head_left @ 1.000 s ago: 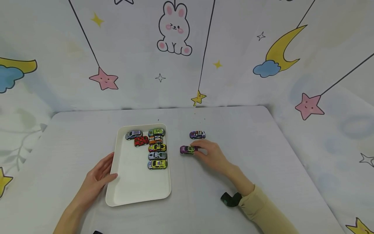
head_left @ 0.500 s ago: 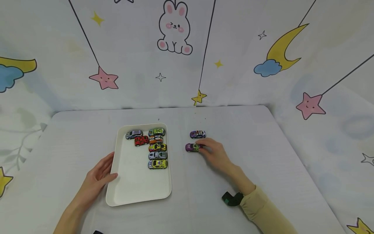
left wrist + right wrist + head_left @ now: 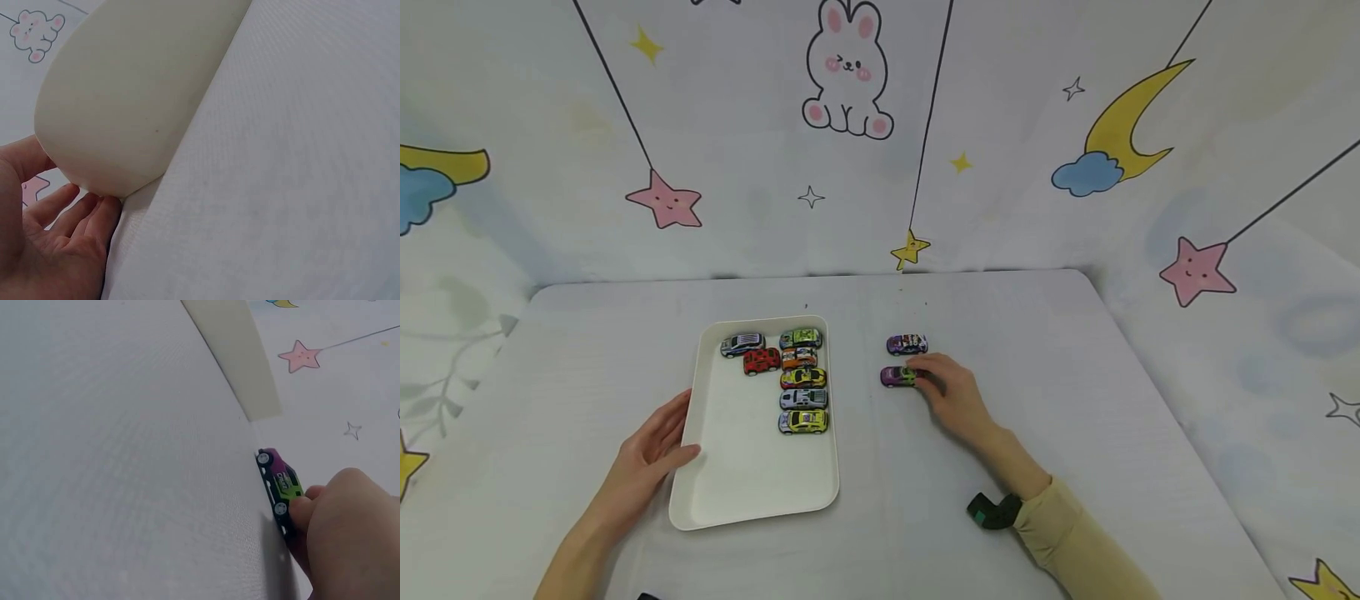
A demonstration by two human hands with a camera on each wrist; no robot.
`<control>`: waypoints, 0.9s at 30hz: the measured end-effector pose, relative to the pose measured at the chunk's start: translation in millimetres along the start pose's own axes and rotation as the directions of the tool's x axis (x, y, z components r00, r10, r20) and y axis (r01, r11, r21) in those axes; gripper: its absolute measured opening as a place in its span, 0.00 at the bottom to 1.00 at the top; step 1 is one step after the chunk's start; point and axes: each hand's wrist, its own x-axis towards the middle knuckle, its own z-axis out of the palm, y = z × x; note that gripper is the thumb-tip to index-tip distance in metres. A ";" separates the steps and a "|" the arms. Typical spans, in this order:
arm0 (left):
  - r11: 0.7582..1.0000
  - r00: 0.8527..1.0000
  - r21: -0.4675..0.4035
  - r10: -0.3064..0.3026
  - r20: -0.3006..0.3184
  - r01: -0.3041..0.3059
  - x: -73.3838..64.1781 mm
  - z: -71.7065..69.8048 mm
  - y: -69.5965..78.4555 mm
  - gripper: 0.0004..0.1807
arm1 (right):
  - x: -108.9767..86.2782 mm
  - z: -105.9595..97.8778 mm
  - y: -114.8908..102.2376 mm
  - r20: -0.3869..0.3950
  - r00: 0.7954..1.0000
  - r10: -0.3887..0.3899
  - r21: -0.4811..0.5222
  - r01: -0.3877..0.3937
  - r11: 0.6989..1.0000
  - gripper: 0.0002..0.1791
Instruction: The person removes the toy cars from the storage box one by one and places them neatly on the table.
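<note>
My right hand [image 3: 958, 402] pinches the rear of a purple and green toy car [image 3: 895, 377], which sits on the white table to the right of the tray. The same toy car [image 3: 281, 481] shows side-on in the right wrist view, thumb against its flank. Just beyond it stands a purple and white toy car [image 3: 907, 344]. My left hand [image 3: 643, 467] grips the left edge of the white tray [image 3: 737, 492], thumb over the rim; in the left wrist view the fingers [image 3: 100, 219] touch the tray's outer wall [image 3: 119, 112].
Several toy cars stand in the tray: a column along its right side, including a yellow car [image 3: 803, 422], plus a red car [image 3: 762, 361] and a silver-blue car [image 3: 742, 345] at the upper left. A dark strap piece [image 3: 994, 511] hangs by the right sleeve [image 3: 1075, 533].
My right hand has drawn the purple and green toy car to the right and slightly away, nearer below the other purple car. The left hand stays on the tray.
</note>
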 end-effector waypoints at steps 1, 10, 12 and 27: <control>1.000 1.000 0.000 0.000 0.000 0.000 0.0 0.0 0.0 0.39 | -0.2 -0.1 0.1 -0.002 1.000 0.003 0.002 -0.003 1.000 0.16; 1.000 1.000 -0.012 0.009 0.004 -0.009 -0.8 1.9 3.0 0.39 | -3.4 0.9 4.8 -0.049 0.999 0.003 0.016 -0.002 1.000 0.16; 1.000 1.000 -0.012 0.009 0.002 -0.009 -1.3 2.2 3.8 0.39 | -3.9 1.6 6.0 -0.057 0.998 -0.004 0.024 0.005 1.000 0.17; 1.000 1.000 0.004 0.005 0.003 -0.005 -1.7 -0.1 0.6 0.39 | -1.2 1.4 8.4 -0.134 0.990 0.038 0.018 -0.036 0.999 0.18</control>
